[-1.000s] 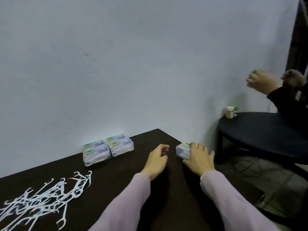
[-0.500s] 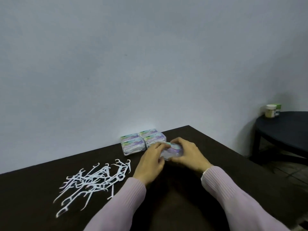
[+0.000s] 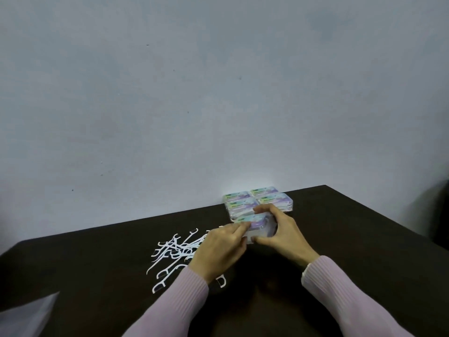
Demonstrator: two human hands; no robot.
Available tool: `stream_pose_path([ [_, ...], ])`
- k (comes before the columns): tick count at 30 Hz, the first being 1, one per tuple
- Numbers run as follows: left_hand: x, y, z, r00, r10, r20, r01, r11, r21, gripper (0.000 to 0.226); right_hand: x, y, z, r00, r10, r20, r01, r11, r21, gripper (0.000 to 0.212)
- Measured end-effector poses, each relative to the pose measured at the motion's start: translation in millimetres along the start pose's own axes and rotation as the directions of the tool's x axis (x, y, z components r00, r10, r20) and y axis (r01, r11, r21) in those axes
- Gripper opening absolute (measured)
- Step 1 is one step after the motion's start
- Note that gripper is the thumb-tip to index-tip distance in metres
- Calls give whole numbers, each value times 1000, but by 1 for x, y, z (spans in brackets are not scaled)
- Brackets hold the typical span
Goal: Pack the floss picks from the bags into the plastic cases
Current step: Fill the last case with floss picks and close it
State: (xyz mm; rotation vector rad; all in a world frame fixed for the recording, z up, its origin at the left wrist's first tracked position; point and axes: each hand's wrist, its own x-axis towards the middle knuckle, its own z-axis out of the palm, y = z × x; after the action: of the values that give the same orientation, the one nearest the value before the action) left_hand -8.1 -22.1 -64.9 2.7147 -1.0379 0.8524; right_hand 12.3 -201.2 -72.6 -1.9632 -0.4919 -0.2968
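Both hands hold one clear plastic case (image 3: 258, 224) with a green and purple label, just above the dark table (image 3: 352, 239). My left hand (image 3: 220, 249) pinches its left end and lid edge. My right hand (image 3: 283, 233) grips its right side, thumb at the front and fingers over the back. A loose pile of white floss picks (image 3: 173, 254) lies on the table to the left, partly hidden by my left wrist. Several closed cases (image 3: 257, 201) sit stacked against the wall just behind the held one.
A pale clear plastic bag (image 3: 26, 314) lies at the bottom left corner. The table's right edge (image 3: 398, 229) runs diagonally down to the right. The grey wall (image 3: 218, 93) stands directly behind the table.
My right hand brought the case from the table's right corner to the middle, and my left hand joined it. The view swung left, so the round side table and the other person are out of frame.
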Motion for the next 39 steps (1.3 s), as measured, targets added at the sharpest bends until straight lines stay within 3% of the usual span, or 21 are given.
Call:
stream_pose_path([
  [8,5,4,7,997,13,-73,-6,995,104,41,0,6,-1,996,30,-84,-33,999,-40,67],
  [14,17,7,2,970,-116,-213,128,991,46,28,-3,6,-6,990,-41,-138,14,982,-190,51],
  [20,18,10,5,924,-264,-277,255,964,-71,48,-4,12,-12,998,1,-65,-13,982,-186,69],
  [24,9,7,9,890,-394,-230,361,917,-173,47,-4,17,-17,992,85,-92,-101,978,-184,83],
  [31,-6,-8,4,871,-453,-191,407,882,-236,43,2,28,-25,946,322,39,-313,938,-151,90],
  [35,-18,-20,2,863,-476,-169,427,866,-262,42,-1,25,-26,923,381,61,-357,903,-239,81],
  [39,-32,-27,-1,853,-507,-126,455,840,-296,42,-7,13,-18,932,358,-52,-354,870,-343,59],
])
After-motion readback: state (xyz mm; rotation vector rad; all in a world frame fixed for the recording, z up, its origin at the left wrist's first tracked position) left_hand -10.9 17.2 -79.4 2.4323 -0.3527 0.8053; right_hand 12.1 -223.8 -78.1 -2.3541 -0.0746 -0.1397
